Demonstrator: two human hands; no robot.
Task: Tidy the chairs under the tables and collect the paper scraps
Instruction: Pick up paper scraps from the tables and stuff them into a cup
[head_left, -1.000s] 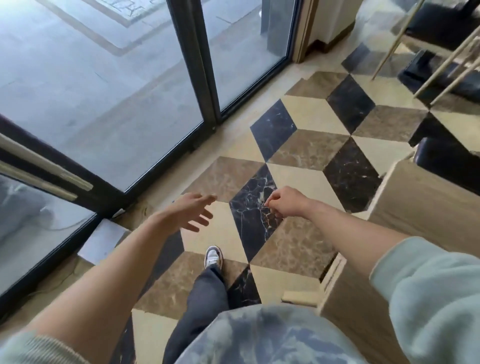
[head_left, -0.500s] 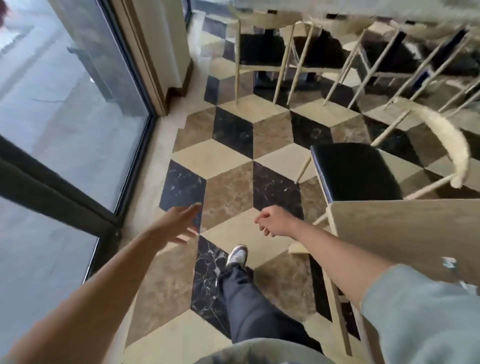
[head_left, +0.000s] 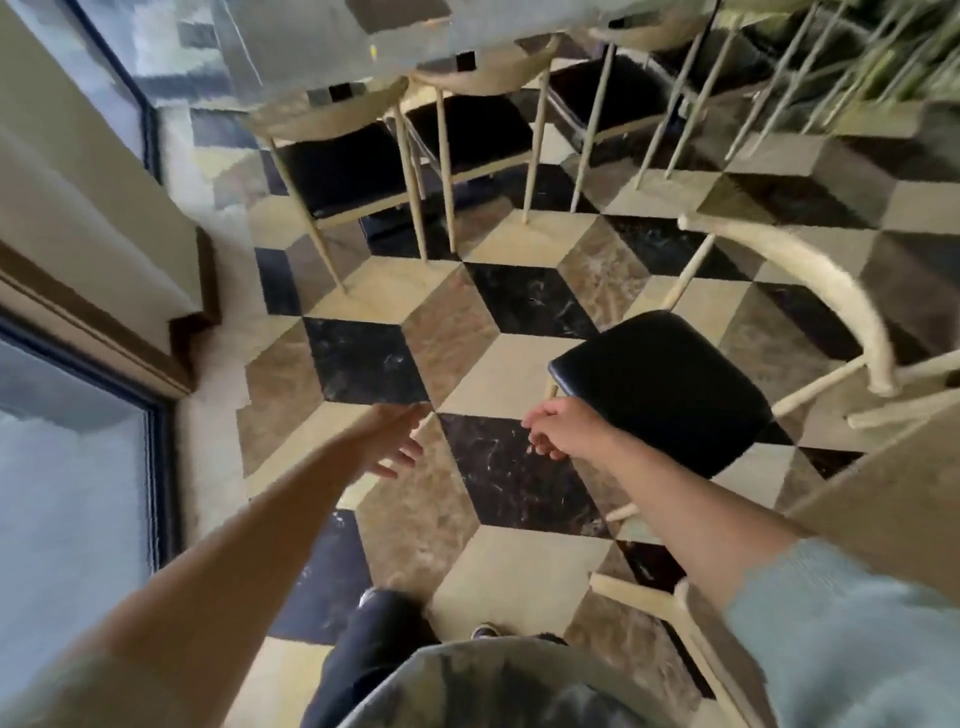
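A pale wooden chair with a black seat (head_left: 660, 384) and a curved backrest (head_left: 810, 280) stands out from the wooden table (head_left: 893, 509) at the right. My right hand (head_left: 558, 428) hangs loosely curled just left of the seat's near corner, not touching it, with nothing seen in it. My left hand (head_left: 392, 441) is spread open over the floor, holding nothing. Several more black-seated chairs (head_left: 348, 171) stand tucked under a far table (head_left: 332, 36). No paper scrap shows.
Patterned marble floor (head_left: 524, 301) lies between the two rows of furniture. A glass door (head_left: 62, 509) and a wall pillar (head_left: 88, 208) run along the left. My legs and a shoe (head_left: 485, 631) are at the bottom. The picture is blurred by motion.
The view has swung right, away from the glass door, toward the chairs and tables. The black-seated chair has come nearer to my right hand. Both hands stay empty.
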